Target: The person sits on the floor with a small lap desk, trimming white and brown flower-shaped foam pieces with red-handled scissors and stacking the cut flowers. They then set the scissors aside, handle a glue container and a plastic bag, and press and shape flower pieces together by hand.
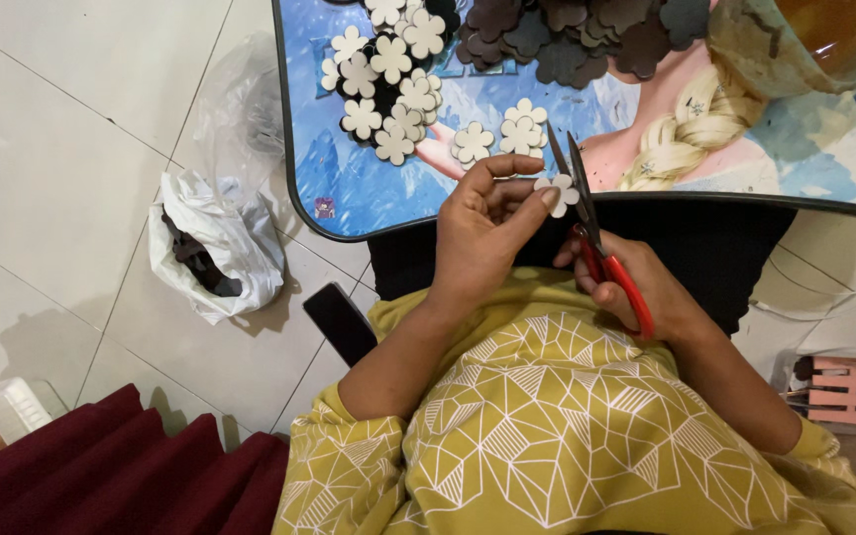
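Head view. The left hand [482, 223] pinches a pale flower-shaped cutout [559, 190] between thumb and fingertips, which are clamped on its edge. The cutout sits just below the near rim of the table [299, 188], over the person's lap. The right hand [646, 287] grips red-handled scissors [591, 223], its fingers closed round the handles. The blades point toward 12 o'clock, slightly apart, with the cutout touching their left side.

On the table, a glossy blue picture surface carries loose pale flower cutouts [388, 89] at 11 o'clock from the hands. A heap of dark brown flower cutouts [567, 30] lies at 12 o'clock. A green-brown bowl [795, 40] stands at 1 o'clock.

On the tiled floor, a white plastic bag [215, 248] holding dark scraps lies at 9 o'clock. A pink slatted crate [849, 391] sits at 4 o'clock.
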A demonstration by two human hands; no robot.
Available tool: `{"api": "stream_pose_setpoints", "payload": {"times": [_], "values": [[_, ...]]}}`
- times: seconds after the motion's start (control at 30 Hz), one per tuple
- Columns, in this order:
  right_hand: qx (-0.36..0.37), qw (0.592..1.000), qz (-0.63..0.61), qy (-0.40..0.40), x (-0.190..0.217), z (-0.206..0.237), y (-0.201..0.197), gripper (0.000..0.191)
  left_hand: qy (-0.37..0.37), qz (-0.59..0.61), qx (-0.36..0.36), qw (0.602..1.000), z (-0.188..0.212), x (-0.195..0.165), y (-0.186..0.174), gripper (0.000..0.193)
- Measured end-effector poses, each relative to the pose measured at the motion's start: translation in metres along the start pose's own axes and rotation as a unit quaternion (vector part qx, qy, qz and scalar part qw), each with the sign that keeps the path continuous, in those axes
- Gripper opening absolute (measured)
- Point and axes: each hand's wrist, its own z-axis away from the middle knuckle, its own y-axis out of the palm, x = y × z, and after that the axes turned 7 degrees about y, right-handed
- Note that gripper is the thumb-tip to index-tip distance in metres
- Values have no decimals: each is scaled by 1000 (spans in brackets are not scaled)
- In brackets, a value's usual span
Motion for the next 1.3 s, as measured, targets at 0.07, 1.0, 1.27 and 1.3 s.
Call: {"api": "stream_pose_setpoints", "payload": {"times": [0.07, 1.0, 1.27, 1.3], "values": [[-1, 1000, 3, 4, 1, 0, 0, 95, -2, -3, -1, 1000, 0, 1, -1, 30], [-32, 999, 9, 11, -13, 2, -2, 85, 10, -23, -1, 1000, -3, 9, -2, 20], [-49, 999, 9, 13, -19, 3, -2, 84, 14, 6, 0, 1000, -1, 10, -3, 20], [-49, 999, 13, 13, -20, 3, -3, 84, 11, 7, -2, 1000, -1, 9, -3, 20]]}}
